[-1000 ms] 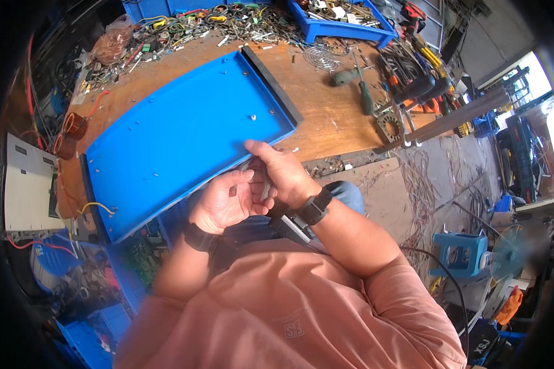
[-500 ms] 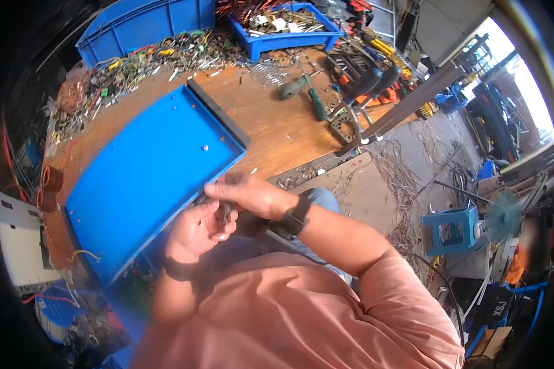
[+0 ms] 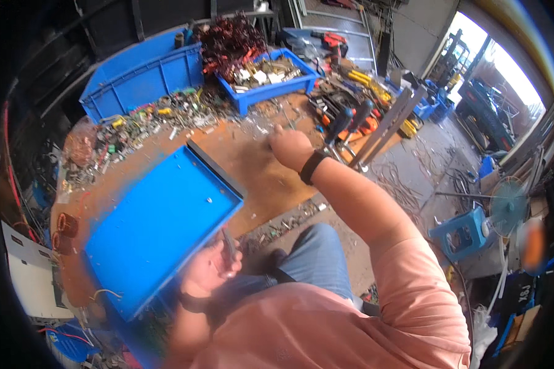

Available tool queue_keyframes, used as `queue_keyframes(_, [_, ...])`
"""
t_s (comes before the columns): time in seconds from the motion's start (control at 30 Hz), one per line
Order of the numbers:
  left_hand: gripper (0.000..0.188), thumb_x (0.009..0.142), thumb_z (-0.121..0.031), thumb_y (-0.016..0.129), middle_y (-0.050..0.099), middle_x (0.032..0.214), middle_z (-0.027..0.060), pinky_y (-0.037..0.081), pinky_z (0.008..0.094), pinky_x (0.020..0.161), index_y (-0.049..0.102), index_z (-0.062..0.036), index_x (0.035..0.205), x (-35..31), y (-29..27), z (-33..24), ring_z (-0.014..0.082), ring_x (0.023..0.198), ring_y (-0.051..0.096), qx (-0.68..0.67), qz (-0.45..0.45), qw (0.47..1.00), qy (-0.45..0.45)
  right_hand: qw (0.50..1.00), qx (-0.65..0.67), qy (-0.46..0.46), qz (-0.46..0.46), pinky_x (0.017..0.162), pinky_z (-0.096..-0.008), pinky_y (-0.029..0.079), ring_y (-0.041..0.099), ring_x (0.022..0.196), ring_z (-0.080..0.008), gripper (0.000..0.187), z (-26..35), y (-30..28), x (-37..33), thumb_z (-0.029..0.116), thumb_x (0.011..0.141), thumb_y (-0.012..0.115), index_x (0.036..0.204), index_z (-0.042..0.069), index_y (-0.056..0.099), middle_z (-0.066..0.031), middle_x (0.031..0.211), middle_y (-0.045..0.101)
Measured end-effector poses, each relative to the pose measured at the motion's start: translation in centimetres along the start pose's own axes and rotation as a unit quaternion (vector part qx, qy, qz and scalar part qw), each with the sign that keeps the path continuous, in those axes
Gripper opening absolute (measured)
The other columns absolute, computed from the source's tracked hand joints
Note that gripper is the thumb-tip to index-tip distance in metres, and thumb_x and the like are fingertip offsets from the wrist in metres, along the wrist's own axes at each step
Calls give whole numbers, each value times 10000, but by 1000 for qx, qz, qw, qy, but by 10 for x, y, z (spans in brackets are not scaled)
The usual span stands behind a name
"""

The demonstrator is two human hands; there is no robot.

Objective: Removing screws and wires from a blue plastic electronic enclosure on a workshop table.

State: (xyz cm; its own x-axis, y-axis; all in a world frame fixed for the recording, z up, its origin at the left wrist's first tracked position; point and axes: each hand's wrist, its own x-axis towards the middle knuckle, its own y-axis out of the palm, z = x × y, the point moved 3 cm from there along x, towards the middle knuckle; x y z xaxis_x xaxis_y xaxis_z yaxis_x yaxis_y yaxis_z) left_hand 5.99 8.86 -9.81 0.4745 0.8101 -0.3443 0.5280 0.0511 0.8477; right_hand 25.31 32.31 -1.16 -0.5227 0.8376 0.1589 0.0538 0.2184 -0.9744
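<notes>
Below the near edge of a blue shallow tray-like panel (image 3: pixel 160 227), my left hand (image 3: pixel 210 265) is palm up with its fingers curled. A thin dark grey metal piece (image 3: pixel 229 247) is held in those fingers; its exact kind is unclear. My right hand (image 3: pixel 291 149) is stretched over the wooden tabletop (image 3: pixel 252 178), beside the tools at the far right. Its fingers look curled down, and whatever they grip is hidden beneath. Along one end of the blue panel runs a dark strip (image 3: pixel 214 169), and a small light bit (image 3: pixel 209 200) lies on the panel.
Small scrap (image 3: pixel 160 114) covers the table's far left. Behind it stand a large blue bin (image 3: pixel 138 80) and a blue tray (image 3: pixel 271 89) of metal pieces. Dark-handled tools (image 3: pixel 338 126) and a metal bar (image 3: pixel 391 126) stand at right. Copper-coloured coils (image 3: pixel 64 224) lie at left.
My right hand has left my left hand and reached forward to the tools on the table. My left hand keeps the metal piece. The view has shifted, so the bench appears lower.
</notes>
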Motion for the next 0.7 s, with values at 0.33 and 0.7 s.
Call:
queue_keyframes(0.33, [312,907,-247,505,585,951,145,400,272,524,483,-122,1192,4,-12,6,272,758,548,1,29,1000,2,987,-149,-7,-66,613,-361,533,654,782,-242,168,-14,37,30,145,825,521,937,68,618,-121,924,599])
queue_keyframes(0.7, [352,871,-149,490,597,934,146,413,264,478,456,-172,1221,6,-7,1,273,719,596,-9,39,999,32,952,229,21,-200,732,-416,494,637,780,-354,188,-25,-151,19,147,774,564,891,6,608,-189,793,656])
